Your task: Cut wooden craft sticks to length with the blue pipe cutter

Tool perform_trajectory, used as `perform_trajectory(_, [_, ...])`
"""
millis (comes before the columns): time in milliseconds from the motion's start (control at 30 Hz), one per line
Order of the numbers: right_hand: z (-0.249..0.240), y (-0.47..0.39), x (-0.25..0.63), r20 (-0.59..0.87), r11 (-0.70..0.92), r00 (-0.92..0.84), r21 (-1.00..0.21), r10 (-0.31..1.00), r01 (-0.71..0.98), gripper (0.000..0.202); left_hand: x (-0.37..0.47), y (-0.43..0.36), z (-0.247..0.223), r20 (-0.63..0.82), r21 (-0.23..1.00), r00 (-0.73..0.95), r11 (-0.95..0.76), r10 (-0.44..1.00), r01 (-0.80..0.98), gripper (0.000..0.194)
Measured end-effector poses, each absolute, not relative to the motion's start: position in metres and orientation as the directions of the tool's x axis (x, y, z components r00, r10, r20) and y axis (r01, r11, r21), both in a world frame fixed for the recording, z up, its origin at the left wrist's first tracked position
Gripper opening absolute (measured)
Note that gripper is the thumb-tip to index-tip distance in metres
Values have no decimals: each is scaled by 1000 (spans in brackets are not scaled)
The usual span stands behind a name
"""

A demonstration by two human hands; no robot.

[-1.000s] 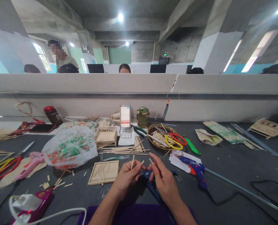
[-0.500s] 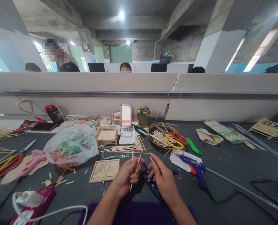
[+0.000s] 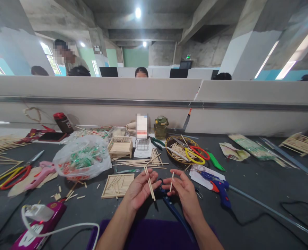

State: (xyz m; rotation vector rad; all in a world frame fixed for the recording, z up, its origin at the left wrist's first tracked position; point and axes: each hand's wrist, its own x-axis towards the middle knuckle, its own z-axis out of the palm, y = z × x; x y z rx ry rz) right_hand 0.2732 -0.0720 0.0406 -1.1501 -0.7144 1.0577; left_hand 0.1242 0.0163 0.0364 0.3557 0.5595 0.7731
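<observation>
Two thin wooden sticks [image 3: 150, 184] lie side by side across the fingers of my left hand [image 3: 140, 189], the thumb against them. A shorter wooden stick [image 3: 172, 182] is pinched upright between the thumb and fingers of my right hand [image 3: 183, 189]. Under the right hand lie blue-handled cutters [image 3: 178, 217], partly hidden by it. To the left of my left hand is a small stick-built tray [image 3: 118, 186] with several short sticks lying loose on it. A purple cloth [image 3: 148, 236] spreads below my forearms.
A wire-rimmed basket [image 3: 167, 142] holds sticks and scissors. On the right rests a blue glue gun [image 3: 219, 185] with a long clear rod; on the left, a pink glue gun [image 3: 43, 173], a plastic bag [image 3: 81, 159] and a purple power strip [image 3: 43, 227]. A stick-built box [image 3: 120, 147] stands behind.
My left hand has turned palm up and opened out, its sticks now lying together. My right hand's stick has swung more upright. The whole view has shifted slightly.
</observation>
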Motion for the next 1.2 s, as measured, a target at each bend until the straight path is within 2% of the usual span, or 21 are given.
perform_trajectory(167, [35,-69,274,-44,49,369,-970,928,-239,49,124,13,38,-246,636,584,584,773,-505,22])
perform_trajectory(300, [34,-67,273,0,64,426,-989,905,-137,48,127,8,44,-105,798,533,390,840,-458,21])
perform_trajectory(467, [35,-67,274,2,31,438,-998,899,-59,39,132,3,48,-14,948,482,165,876,-273,24])
perform_trajectory(633, [30,-65,278,126,81,540,-991,832,107,33,132,6,40,-8,981,457,95,889,-167,35])
perform_trajectory(800, [24,-59,281,16,47,526,-998,850,-46,45,130,10,32,-2,992,389,51,921,-116,44])
perform_trajectory(900, [20,-57,282,-14,41,517,-995,856,-95,56,131,10,31,-23,989,373,74,927,-124,47])
perform_trajectory(967, [20,-57,284,-24,43,524,-992,851,-116,55,131,11,31,-50,986,372,105,927,-129,48])
perform_trajectory(1067, [25,-52,294,-16,74,566,-988,824,-135,48,130,13,28,-88,980,371,147,925,-134,49])
perform_trajectory(1200, [44,-23,320,78,166,668,-984,740,-69,45,130,18,22,-97,970,370,172,924,-174,43])
